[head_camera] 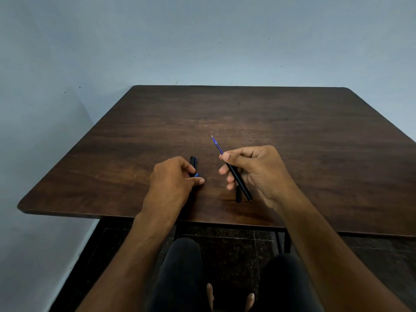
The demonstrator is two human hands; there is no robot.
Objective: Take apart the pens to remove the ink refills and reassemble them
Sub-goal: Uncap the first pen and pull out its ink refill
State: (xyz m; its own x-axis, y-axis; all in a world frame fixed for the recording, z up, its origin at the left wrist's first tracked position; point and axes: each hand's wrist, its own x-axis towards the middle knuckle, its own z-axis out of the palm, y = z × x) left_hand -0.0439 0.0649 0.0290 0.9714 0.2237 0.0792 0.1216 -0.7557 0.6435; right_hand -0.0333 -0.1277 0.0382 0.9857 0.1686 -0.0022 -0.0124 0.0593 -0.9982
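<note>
My right hand (254, 170) holds a black pen barrel (239, 182) tilted up off the table. A thin blue ink refill (217, 146) sticks out of the barrel's far end, its tip pointing away and to the left. Below the barrel, a second short black pen part (238, 195) shows near the table, partly hidden by my fingers. My left hand (175, 179) rests on the table with its fingers on a black pen piece (193, 164) that has a small blue part (196, 175) at its near end. The two hands are apart.
A dark wooden table (270, 113) stands against a pale blue wall (202, 41), with another wall close at the left. My knees and feet show under the table's near edge, over a dark speckled floor (225, 242).
</note>
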